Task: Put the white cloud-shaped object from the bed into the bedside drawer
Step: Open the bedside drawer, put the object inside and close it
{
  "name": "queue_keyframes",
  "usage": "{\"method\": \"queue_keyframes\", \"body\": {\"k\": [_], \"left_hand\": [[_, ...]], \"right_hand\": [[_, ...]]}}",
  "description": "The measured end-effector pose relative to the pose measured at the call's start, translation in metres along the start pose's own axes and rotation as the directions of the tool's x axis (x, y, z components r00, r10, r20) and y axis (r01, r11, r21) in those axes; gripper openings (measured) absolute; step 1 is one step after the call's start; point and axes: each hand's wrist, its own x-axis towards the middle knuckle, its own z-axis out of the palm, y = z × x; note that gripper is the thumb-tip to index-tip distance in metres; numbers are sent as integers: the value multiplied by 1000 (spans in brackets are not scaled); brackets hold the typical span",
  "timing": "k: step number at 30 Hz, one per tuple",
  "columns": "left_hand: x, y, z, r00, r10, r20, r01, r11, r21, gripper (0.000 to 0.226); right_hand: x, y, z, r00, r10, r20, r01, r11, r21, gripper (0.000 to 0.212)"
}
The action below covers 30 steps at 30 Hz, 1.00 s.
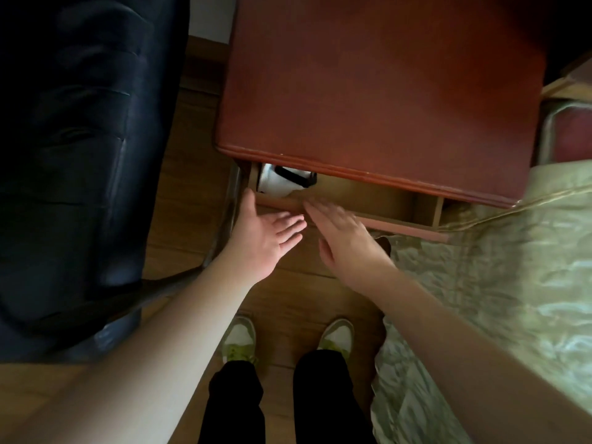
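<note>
Filling the far left is one dark armchair (73, 174), its glossy cushions creased and its metal base resting on the wooden floor (189, 174). Next comes the person's left hand (261, 241), one of two bare hands in view; it is spread flat with the palm turned up and the fingers loose, holding nothing, its thumb up against the left corner of the drawer (362, 200). That single drawer stands partly pulled out from under the top of one reddish-brown bedside cabinet (381, 88). Inside, at the drawer's left end, lies the white cloud-shaped object (275, 184), half hidden beneath the cabinet's overhanging edge, with a dark strap or handle across it; its outline is too covered to trace fully. Just right of the left hand, the right hand (346, 238) is also flat and empty, palm down and motion-blurred, fingertips at the drawer's front rim. The two hands are close but do not touch. Below them are two pale green-and-white sneakers (240, 339) and two black trouser legs (326, 395). Along the right side runs one bed (512, 267) covered in shiny, crinkled pale-green fabric.
</note>
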Motion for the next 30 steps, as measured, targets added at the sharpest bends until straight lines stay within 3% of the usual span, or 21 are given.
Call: {"method": "queue_keyframes", "body": {"k": [2, 4, 5, 7, 9, 11, 12, 14, 16, 18, 23, 30], "left_hand": [[-1, 0, -7, 999, 44, -13, -45, 998, -41, 90], [-3, -3, -11, 998, 70, -10, -70, 996, -58, 89], [-4, -4, -12, 997, 77, 7, -76, 993, -89, 89], [-7, -6, -11, 995, 92, 31, -86, 983, -159, 88], [-8, -5, -10, 995, 98, 33, -90, 976, -201, 88], [-8, -4, -8, 994, 103, 29, -94, 973, -212, 89], [-8, -4, -8, 994, 103, 29, -95, 974, -205, 90], [-9, -4, -8, 994, 108, 28, -100, 977, -189, 91], [-8, -5, -9, 993, 115, 40, -105, 977, -186, 92], [-7, -4, -6, 991, 121, 55, -108, 975, -193, 92], [6, 9, 19, 981, 190, 23, -181, 960, -213, 92], [25, 26, 39, 971, 239, 24, -231, 956, -183, 92]], "right_hand": [[-33, -4, 14, 991, 46, -122, -21, 981, 194, 62], [-58, -8, 27, 938, 334, -91, -249, 833, 494, 60], [-64, -9, 33, 866, 500, -2, -370, 642, 671, 58], [-61, 0, 41, 686, 680, 258, -436, 101, 894, 55], [-52, 13, 38, 595, 694, 406, -257, -314, 914, 55], [-40, 19, 25, 560, 685, 466, 23, -575, 818, 55], [-35, 20, 20, 561, 672, 483, 133, -649, 749, 52], [-29, 20, 9, 596, 631, 496, 254, -734, 629, 58], [-28, 22, 1, 638, 605, 477, 322, -772, 549, 89], [-25, 25, -10, 656, 608, 447, 375, -777, 507, 102], [-4, 39, -31, 709, 599, 372, 398, -776, 490, 104], [16, 49, -38, 707, 610, 358, 410, -766, 495, 103]]}}
